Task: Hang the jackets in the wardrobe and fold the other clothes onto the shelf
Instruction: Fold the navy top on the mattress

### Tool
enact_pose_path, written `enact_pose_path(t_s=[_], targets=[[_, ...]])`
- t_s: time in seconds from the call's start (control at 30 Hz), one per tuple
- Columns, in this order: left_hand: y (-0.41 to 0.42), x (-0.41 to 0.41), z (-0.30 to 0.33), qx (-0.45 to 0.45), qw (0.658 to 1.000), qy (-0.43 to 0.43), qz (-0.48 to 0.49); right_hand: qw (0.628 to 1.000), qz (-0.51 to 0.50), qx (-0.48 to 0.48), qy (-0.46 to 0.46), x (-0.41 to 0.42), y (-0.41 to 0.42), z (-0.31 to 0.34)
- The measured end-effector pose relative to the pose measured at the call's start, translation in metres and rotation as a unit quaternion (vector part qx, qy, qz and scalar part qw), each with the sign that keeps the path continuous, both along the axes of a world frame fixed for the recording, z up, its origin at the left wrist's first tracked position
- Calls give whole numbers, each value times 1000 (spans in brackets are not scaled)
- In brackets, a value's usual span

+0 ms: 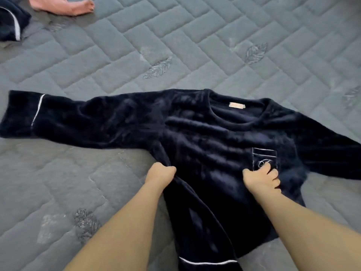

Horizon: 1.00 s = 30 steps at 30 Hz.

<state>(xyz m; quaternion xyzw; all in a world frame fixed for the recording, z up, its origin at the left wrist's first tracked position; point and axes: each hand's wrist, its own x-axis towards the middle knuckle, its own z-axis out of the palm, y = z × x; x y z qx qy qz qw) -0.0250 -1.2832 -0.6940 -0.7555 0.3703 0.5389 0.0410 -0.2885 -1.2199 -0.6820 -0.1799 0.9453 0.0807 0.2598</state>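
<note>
We see a navy fleece top spread face-up on the grey quilted mattress — our left hand bunches its side edge, our right hand clamps fabric beside the chest pocket.

Quilted grey mattress bears navy top (spread flat), pink garment

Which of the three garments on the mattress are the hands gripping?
The navy fleece top spread flat in the middle; both hands grip it. The pink garment and the other navy piece lie untouched at the far left corner.
</note>
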Motion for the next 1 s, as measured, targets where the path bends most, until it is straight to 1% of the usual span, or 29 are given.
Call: enact_pose_path(t_s=[0.03, 0.1, 0.13, 0.17, 0.2, 0.23, 0.27, 0.3, 0.33, 0.37, 0.4, 0.43, 0.5, 0.53, 0.57, 0.6, 0.63, 0.7, 0.73, 0.77, 0.8, 0.83, 0.9, 0.93, 0.97, 1.0], targets=[[2, -5, -2, -49, 997, -13, 56, 998, -58, -4, -14, -13, 12, -1], [-3, -3, -3, -128, 974, -51, 179, 993, -112, -11, -35, -34, 32, -6], [-6, -1, -5, -143, 958, -81, 233, 992, -121, -14, -37, -42, 38, -8], [-6, -2, -3, -143, 947, -136, 254, 991, -127, -19, -37, -49, 43, -9], [-3, -10, 2, -163, 940, -215, 209, 991, -129, -26, -34, -55, 49, -9], [2, -17, 3, -225, 920, -306, 99, 991, -124, -35, -23, -58, 51, -9], [11, -29, 4, -314, 880, -353, -45, 992, -117, -42, -7, -62, 54, -9], [20, -45, 5, -399, 827, -347, -191, 992, -114, -46, 11, -67, 59, -8], [27, -63, 8, -447, 783, -308, -303, 992, -117, -47, 22, -74, 63, -6], [30, -83, 11, -464, 756, -266, -377, 990, -130, -48, 19, -83, 68, -6], [30, -102, 14, -461, 747, -238, -415, 987, -154, -54, -4, -93, 72, -6], [25, -122, 17, -442, 759, -220, -424, 977, -195, -76, -45, -104, 76, -6], [4, -160, 23, -388, 811, -178, -399, 939, -262, -141, -170, -123, 80, -3], [-10, -179, 25, -360, 835, -154, -386, 924, -266, -164, -222, -131, 81, 0], [-24, -197, 26, -332, 852, -130, -382, 916, -247, -181, -260, -139, 80, 0], [-39, -214, 26, -310, 861, -110, -387, 913, -216, -201, -283, -145, 78, 0], [-51, -230, 25, -292, 866, -94, -394, 909, -183, -226, -298, -150, 74, 1], [-68, -258, 17, -247, 875, -87, -408, 885, -129, -266, -360, -157, 66, 6], [-71, -269, 12, -218, 876, -97, -419, 872, -102, -259, -403, -159, 66, 9], [-74, -276, 8, -196, 875, -113, -427, 870, -66, -222, -434, -161, 68, 10], [-75, -280, 4, -188, 876, -128, -425, 876, -27, -159, -455, -165, 73, 13], [-75, -282, 1, -193, 881, -136, -411, 884, 12, -78, -461, -169, 80, 14], [-69, -282, -2, -215, 896, -135, -365, 890, 91, 74, -441, -178, 96, 15], [-62, -279, -4, -237, 898, -130, -348, 888, 104, 116, -432, -181, 103, 15], [-53, -275, -8, -264, 894, -121, -341, 887, 86, 115, -440, -182, 109, 17], [-42, -270, -10, -288, 889, -108, -340, 883, 39, 77, -461, -183, 114, 18]])
